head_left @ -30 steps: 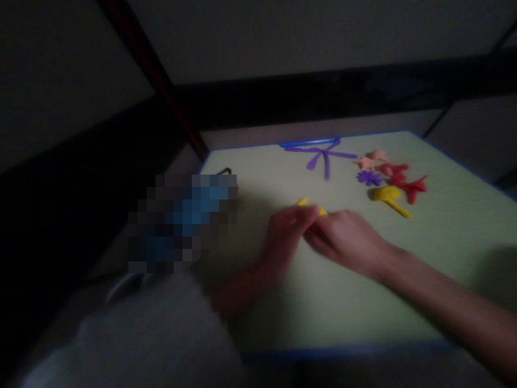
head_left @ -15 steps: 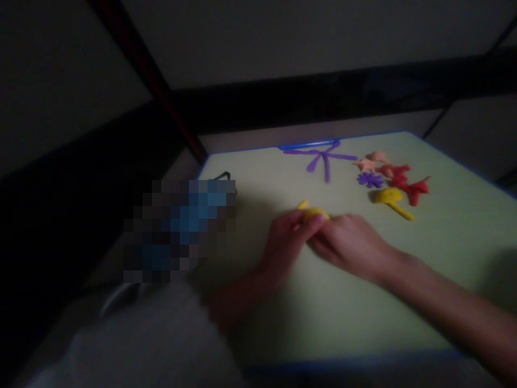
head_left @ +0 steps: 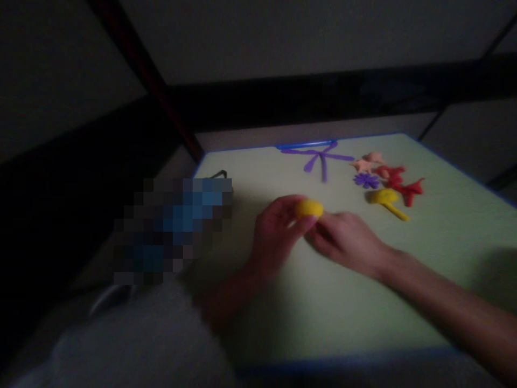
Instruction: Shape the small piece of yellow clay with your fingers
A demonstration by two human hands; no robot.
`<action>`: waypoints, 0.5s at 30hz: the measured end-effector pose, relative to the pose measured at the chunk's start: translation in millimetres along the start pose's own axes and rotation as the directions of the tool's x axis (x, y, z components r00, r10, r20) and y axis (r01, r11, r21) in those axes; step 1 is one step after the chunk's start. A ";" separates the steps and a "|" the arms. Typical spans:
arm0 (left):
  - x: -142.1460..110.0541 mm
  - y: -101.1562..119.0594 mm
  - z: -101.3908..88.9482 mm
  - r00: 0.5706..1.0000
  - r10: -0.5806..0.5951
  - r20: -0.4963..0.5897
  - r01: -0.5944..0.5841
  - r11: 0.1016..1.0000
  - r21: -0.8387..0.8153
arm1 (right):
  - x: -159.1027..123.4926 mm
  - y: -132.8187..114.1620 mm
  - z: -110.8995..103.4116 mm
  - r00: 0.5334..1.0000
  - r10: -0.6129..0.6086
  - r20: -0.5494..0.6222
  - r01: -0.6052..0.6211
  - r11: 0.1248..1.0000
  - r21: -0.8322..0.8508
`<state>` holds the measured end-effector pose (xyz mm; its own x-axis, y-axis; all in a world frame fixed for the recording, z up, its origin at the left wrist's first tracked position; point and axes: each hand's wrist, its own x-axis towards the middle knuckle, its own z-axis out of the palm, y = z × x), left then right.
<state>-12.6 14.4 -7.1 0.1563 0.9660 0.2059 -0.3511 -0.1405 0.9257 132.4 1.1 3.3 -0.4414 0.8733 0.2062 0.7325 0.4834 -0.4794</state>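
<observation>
Over the middle of the table, my left hand (head_left: 274, 229) pinches a piece of yellow modelling clay (head_left: 309, 208) between thumb and fingers. It shows a smooth rounded top; its underside is hidden. My right hand (head_left: 347, 240) is closed against the clay's right side, fingertips curled and partly out of sight. To the right of my hands lies another yellow clay shape (head_left: 385, 198), a rounded cap with a stick-like stem. Behind it are a purple clay flower (head_left: 367, 180), red clay figures (head_left: 410, 189) and a pale pink star-like shape (head_left: 362, 166).
Thin purple clay strips (head_left: 322, 156) lie crossed near the table's far edge, next to a blue stick-like object (head_left: 307, 144). The pale table (head_left: 363, 312) has a blue rim. At left, a blurred-out area with blue in it (head_left: 189, 210) overlaps the table's side.
My left hand has shifted slightly left and turned, so the yellow clay's rounded top shows more. The thin yellow end that stuck out beyond my left fingers is no longer visible.
</observation>
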 end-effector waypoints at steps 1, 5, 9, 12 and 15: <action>0.8 1.6 -1.8 0.999 0.041 -0.006 -0.040 0.999 0.027 | 1.1 0.9 -0.4 0.999 0.034 -0.016 -0.030 0.980 0.197; 3.3 2.4 -9.6 0.976 0.216 0.005 -0.213 0.955 0.206 | 6.6 4.5 -4.7 0.980 0.199 -0.002 -0.080 0.404 0.911; 1.8 -1.9 -12.7 0.962 0.265 0.060 -0.270 0.904 0.332 | 8.7 5.8 -7.9 0.958 0.242 0.158 -0.159 -0.013 0.987; -0.7 -2.1 -10.8 0.964 0.244 0.104 -0.265 0.902 0.340 | 7.8 4.0 -7.0 0.951 0.255 0.174 -0.164 -0.062 0.985; -1.0 1.6 -7.9 0.973 0.188 0.135 -0.220 0.932 0.287 | 6.9 2.7 -5.8 0.955 0.250 0.158 -0.147 -0.064 0.987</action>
<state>-20.6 15.0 -8.3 0.2104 0.8840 0.4176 -0.0969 -0.4062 0.9086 134.4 8.7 8.4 -0.3208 0.9454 -0.0575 -0.4940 -0.2187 -0.8415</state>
